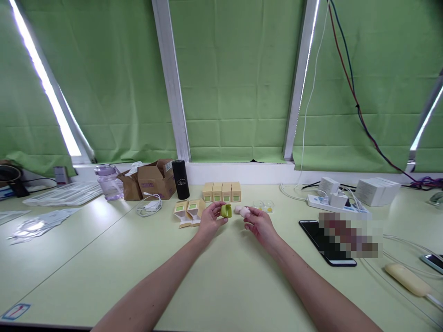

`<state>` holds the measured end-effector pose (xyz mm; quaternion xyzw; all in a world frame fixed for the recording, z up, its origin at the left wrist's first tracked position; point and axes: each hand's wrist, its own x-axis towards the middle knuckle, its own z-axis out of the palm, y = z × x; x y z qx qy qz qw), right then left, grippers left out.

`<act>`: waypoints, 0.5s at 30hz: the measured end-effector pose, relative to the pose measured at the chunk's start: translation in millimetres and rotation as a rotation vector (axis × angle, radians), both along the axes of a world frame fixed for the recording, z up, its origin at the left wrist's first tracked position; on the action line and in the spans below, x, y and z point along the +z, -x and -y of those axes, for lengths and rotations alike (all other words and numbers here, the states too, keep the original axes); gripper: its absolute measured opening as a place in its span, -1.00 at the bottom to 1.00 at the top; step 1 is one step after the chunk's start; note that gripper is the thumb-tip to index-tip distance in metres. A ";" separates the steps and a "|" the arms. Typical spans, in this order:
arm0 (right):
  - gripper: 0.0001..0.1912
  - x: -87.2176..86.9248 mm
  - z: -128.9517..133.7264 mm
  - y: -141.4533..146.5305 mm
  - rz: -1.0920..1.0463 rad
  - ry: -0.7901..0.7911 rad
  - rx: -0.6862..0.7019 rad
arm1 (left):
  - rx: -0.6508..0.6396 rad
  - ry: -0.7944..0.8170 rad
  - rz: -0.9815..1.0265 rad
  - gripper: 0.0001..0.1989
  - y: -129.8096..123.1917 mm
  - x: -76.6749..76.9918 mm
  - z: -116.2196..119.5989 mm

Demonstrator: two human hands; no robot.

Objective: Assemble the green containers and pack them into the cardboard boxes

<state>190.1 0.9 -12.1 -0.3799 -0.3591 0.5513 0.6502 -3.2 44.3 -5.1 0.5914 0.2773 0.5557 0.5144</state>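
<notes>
My left hand (210, 220) holds a small green cup-like piece (226, 210) between thumb and fingers, its hollow side turned toward the right. In my right hand (259, 223) is a small pale pink rounded piece (244, 212), pinched at the fingertips. Another whitish piece (237, 209) lies just left of it, partly hidden. The two hands are a short way apart over the table. Two opened cardboard boxes (188, 212) stand beside my left hand, and several closed small boxes (226, 192) are in a row behind. Clear round containers (265, 206) with yellow bits sit behind my right hand.
A black cylinder (180, 179), a brown carton (157, 180), a coiled white cable (149, 206) and a purple bottle (109, 183) stand left. On the right are a dark tablet (327, 243), a power strip (339, 206), white boxes (377, 191) and a cream-coloured object (407, 279) with a cable.
</notes>
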 end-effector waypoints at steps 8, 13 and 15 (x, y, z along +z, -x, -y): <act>-0.49 7.2 6.5 8.5 0.179 -0.107 -0.049 | 0.009 -0.107 -0.105 -0.50 -0.3 -0.6 1.7; -0.49 8.2 8.7 11.1 0.278 -0.169 -0.059 | 0.022 -0.187 -0.199 -0.52 -2.3 0.7 6.8; -0.49 7.5 8.4 11.7 0.296 -0.179 -0.064 | 0.032 -0.210 -0.227 -0.52 -3.1 1.6 9.4</act>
